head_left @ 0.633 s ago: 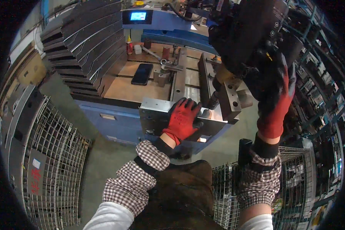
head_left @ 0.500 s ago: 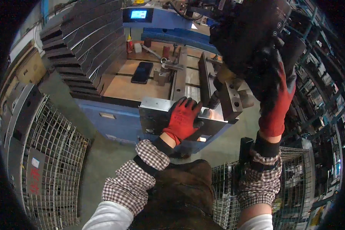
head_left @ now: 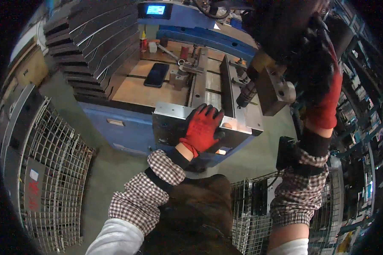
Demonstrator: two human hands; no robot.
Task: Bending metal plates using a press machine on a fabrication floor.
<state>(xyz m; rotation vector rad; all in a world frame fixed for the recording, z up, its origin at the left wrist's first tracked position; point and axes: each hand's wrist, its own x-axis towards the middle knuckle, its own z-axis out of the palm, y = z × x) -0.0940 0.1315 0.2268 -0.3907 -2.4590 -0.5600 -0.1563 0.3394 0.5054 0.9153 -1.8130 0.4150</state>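
Note:
My left hand (head_left: 202, 128), in a red glove with dark fingertips, bears on a bent sheet-metal panel (head_left: 168, 109) at the machine table's front edge. Its fingers curl over the bright top flange, and the thumb lies against the dark front face. My right hand (head_left: 325, 91), gloved alike, is raised at the right on a black machine head (head_left: 281, 34). Its dark fingers blend into the head, so their grip shows only in part. Below the head, a dark spindle tool (head_left: 247, 94) stands beside a steel block (head_left: 271, 91), above the panel's right end.
A tall stack of dark bent panels (head_left: 98, 46) rises on the table's left. A phone (head_left: 156, 75), a wrench (head_left: 168, 52), a small bottle (head_left: 143, 42) and clamps lie behind my left hand. Wire cages (head_left: 59, 170) stand left and right; shelving (head_left: 361, 106) lines the right.
My right hand and the machine head have moved to the right. The spindle tool has come away from the panel's flange. My left hand stays on the panel.

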